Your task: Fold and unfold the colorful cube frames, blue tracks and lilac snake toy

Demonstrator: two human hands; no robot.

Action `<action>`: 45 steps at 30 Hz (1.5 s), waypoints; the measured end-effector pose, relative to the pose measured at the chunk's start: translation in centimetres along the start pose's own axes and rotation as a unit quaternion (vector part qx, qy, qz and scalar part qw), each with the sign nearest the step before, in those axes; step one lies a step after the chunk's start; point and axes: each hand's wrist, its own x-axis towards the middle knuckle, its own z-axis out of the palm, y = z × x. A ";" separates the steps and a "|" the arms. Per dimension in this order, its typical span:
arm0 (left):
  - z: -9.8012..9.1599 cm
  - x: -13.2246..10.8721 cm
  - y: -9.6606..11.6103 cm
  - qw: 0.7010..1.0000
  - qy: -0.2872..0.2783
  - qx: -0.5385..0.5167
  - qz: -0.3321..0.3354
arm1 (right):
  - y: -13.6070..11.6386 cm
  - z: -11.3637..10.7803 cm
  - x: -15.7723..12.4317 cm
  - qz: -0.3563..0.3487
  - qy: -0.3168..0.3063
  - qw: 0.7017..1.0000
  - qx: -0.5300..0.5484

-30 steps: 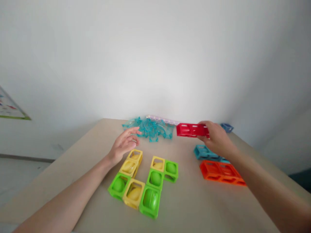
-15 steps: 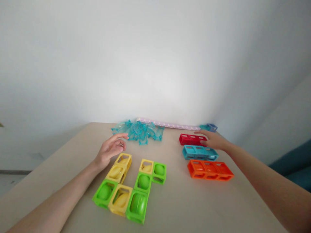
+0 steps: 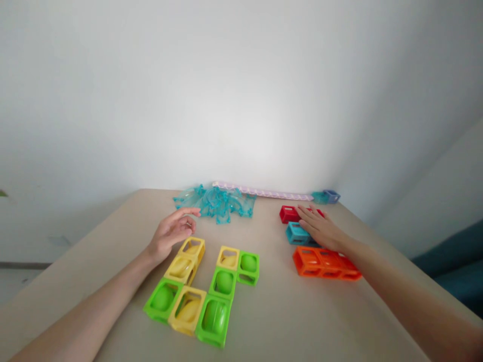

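My right hand (image 3: 320, 226) reaches over the right side of the table, fingers stretched out, above a red block row (image 3: 288, 214) and a blue block row (image 3: 296, 233). It hides much of both; whether it touches them I cannot tell. Under my wrist lies an orange block row (image 3: 320, 262). My left hand (image 3: 171, 234) hovers with loosely curled fingers and nothing between them, just beyond the far end of joined yellow blocks (image 3: 181, 266). Those connect to green blocks (image 3: 213, 318) in a winding chain nearer me, with rounded pieces inside the frames.
A heap of translucent teal plastic pieces (image 3: 222, 201) lies at the back of the table (image 3: 264, 322). Behind it a lilac patterned strip (image 3: 271, 193) runs along the wall. A small blue-violet block (image 3: 332, 196) stands at the back right corner.
My right hand has moved left and nearer me, from the red row's right end to over the red and blue rows, fingers now flatter. My left hand stays in place.
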 end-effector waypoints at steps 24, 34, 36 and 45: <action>-0.3 -0.4 -0.4 0.999 -0.033 0.017 -0.014 | -1.7 0.4 -5.1 -0.026 0.018 0.999 0.000; -0.4 -0.4 -0.5 0.999 -0.036 0.019 -0.012 | -2.1 0.1 -6.5 -0.025 0.015 1.000 0.012; -0.5 -0.4 -0.5 0.999 -0.027 0.025 -0.010 | -1.9 0.1 -6.3 -0.024 0.016 1.000 0.009; -0.5 0.2 -1.9 0.997 -0.037 0.050 -0.042 | -10.6 -2.0 -8.1 -0.096 0.098 0.989 0.054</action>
